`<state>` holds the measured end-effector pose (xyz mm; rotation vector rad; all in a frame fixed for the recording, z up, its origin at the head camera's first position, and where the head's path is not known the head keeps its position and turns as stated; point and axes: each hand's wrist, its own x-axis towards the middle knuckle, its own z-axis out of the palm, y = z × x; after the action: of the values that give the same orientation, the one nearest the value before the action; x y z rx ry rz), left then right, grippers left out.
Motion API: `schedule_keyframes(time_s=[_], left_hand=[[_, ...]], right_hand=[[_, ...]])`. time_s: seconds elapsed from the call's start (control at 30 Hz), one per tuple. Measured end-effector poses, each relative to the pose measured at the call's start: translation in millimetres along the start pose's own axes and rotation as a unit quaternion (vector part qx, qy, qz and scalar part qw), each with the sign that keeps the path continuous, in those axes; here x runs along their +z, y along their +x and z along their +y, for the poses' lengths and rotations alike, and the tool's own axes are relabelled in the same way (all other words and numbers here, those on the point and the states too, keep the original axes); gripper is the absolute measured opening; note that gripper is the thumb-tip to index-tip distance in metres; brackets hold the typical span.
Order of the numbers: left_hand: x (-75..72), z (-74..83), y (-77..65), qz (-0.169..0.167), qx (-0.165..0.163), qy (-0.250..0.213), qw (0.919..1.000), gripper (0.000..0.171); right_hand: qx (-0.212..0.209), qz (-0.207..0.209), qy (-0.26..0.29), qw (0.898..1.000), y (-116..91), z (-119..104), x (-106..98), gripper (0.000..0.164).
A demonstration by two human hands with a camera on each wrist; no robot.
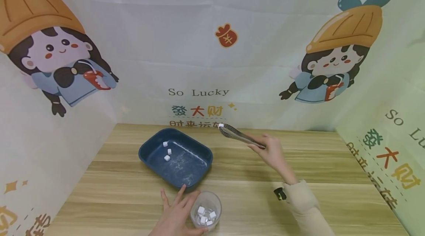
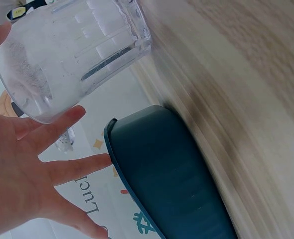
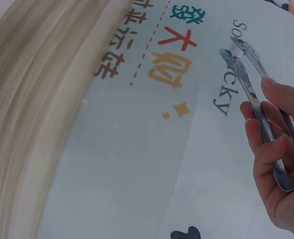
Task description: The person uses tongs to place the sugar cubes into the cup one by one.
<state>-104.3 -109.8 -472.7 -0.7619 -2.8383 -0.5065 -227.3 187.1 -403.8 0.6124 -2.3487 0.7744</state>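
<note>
My right hand (image 1: 270,151) holds metal tongs (image 1: 240,137), raised to the right of the blue tray (image 1: 207,162). Between the tong tips sits a small white cube (image 1: 221,126); the right wrist view shows the same cube (image 3: 236,50) pinched there. My left hand (image 1: 177,214) steadies a clear glass (image 1: 217,201), thumb and index finger on either side of its rim. Its other fingers (image 2: 82,167) spread out towards the tray, one touching or nearly touching the tray's edge. Several white cubes (image 1: 201,211) lie inside the glass. Three more cubes (image 1: 167,158) are in the tray.
Everything stands on a wood-grain table (image 1: 252,206). A white printed cloth (image 1: 265,62) with cartoon figures and lettering hangs behind it and along both sides. The tray is just beyond the glass, to its left.
</note>
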Motion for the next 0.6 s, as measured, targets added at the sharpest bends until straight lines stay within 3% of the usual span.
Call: schedule_keyframes(time_s=[0.33, 0.6], left_hand=[[-0.7, 0.8, 0.0, 0.006, 0.003, 0.012, 0.9999, 0.087], [-0.7, 0.8, 0.1, 0.003, 0.002, 0.011, 0.9999, 0.087]], right_hand=[[0.007, 0.033, 0.037, 0.999, -25.1, -2.8, -23.7, 0.03], [-0.001, 0.062, 0.034, 0.998, -49.0, -2.2, -46.1, 0.033]])
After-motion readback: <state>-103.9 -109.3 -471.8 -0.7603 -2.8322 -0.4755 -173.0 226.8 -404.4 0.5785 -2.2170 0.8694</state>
